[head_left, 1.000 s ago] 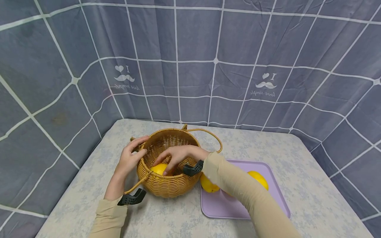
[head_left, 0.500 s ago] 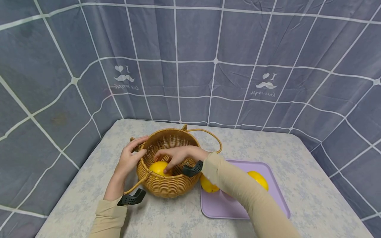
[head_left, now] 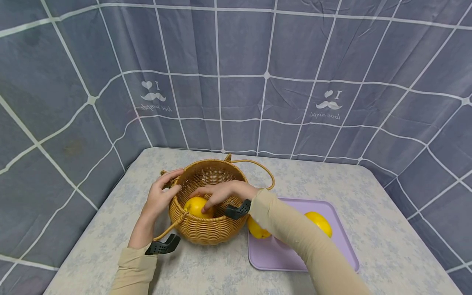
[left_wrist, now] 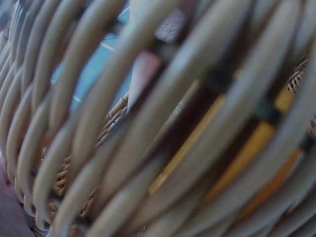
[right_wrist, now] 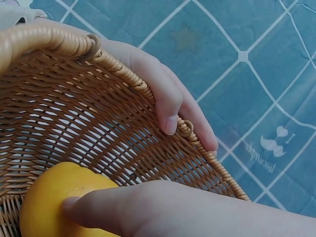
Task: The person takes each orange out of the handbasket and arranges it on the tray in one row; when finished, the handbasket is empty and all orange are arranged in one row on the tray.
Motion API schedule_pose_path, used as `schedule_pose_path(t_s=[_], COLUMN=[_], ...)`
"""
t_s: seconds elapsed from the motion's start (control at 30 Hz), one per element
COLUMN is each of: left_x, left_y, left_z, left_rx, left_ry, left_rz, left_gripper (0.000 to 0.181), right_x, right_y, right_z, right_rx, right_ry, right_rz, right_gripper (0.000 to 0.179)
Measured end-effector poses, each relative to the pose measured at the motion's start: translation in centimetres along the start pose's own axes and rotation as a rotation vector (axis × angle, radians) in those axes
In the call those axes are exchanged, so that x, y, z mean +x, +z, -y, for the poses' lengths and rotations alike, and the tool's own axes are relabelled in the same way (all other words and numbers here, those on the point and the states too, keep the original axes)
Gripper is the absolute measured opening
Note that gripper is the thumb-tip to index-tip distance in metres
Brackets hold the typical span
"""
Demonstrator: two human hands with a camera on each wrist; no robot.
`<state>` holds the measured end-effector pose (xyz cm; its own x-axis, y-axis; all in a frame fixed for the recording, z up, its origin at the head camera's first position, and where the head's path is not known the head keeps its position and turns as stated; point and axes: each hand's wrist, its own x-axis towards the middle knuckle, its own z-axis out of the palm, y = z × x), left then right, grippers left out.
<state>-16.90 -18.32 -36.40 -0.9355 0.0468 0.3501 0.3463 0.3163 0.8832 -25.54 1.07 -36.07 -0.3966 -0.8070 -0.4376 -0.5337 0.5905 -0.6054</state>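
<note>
A round yellow fruit (head_left: 196,206), faintly lobed, lies inside the brown wicker basket (head_left: 208,231) near its front left wall; its exact kind is unclear. My right hand (head_left: 220,192) reaches into the basket and holds this fruit, thumb on the near side and fingers toward the far side. In the right wrist view the thumb (right_wrist: 106,207) presses against the yellow skin. My left hand (head_left: 160,196) grips the basket's left rim, thumb inside and fingers outside. Wicker strands (left_wrist: 133,113) fill the left wrist view, with yellow showing through the gaps.
Right of the basket, a lilac tray (head_left: 280,258) carries a yellow fruit (head_left: 258,228) and another yellow fruit (head_left: 318,223), partly behind my right sleeve. One basket handle (head_left: 263,166) sticks out to the right. A grey-blue checked curtain (head_left: 243,98) rises behind the table.
The fruit in the basket has turned and shifted slightly left, showing more of itself. My right fingers lifted a little, then stretched back over its far side. My left hand stays put.
</note>
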Motion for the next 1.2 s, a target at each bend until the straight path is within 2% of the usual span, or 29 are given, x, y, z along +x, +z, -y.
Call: schedule_pose_path(t_s=[0.13,0.27,0.4,0.53,0.63,0.87,1.03,1.2], left_x=[-0.01,0.0,0.01,0.01,0.0,-0.05,-0.07,-0.03], left_y=[0.0,0.0,-0.01,0.01,0.03,0.06,0.0,-0.05], left_z=[0.06,0.11,0.12,0.12,0.13,0.19,0.2,0.2], left_rx=[-0.003,-0.004,-0.003,0.001,0.003,0.004,0.003,0.002], left_ry=[0.001,0.005,0.005,0.004,0.004,0.009,0.007,0.011], left_rz=[0.0,0.001,0.004,0.002,-0.002,-0.005,0.001,0.009], left_gripper=[0.039,0.039,0.039,0.039,0.039,0.039,0.04,0.039], right_x=[0.05,-0.08,-0.17,-0.2,-0.16,-0.19,-0.27,-0.36], right_y=[0.04,0.01,-0.05,-0.06,-0.04,-0.01,-0.12,-0.37], right_z=[-0.07,0.06,0.1,0.09,0.03,-0.04,-0.1,-0.38], right_rx=[0.044,0.046,0.011,-0.062,-0.084,-0.027,-0.014,0.035], right_ry=[0.0,-0.024,-0.045,-0.028,-0.016,-0.029,-0.086,-0.168], right_rz=[-0.035,-0.052,-0.046,-0.029,-0.022,-0.055,-0.087,-0.169], right_gripper=[0.055,0.056,0.066,0.07,0.066,0.052,0.052,0.055])
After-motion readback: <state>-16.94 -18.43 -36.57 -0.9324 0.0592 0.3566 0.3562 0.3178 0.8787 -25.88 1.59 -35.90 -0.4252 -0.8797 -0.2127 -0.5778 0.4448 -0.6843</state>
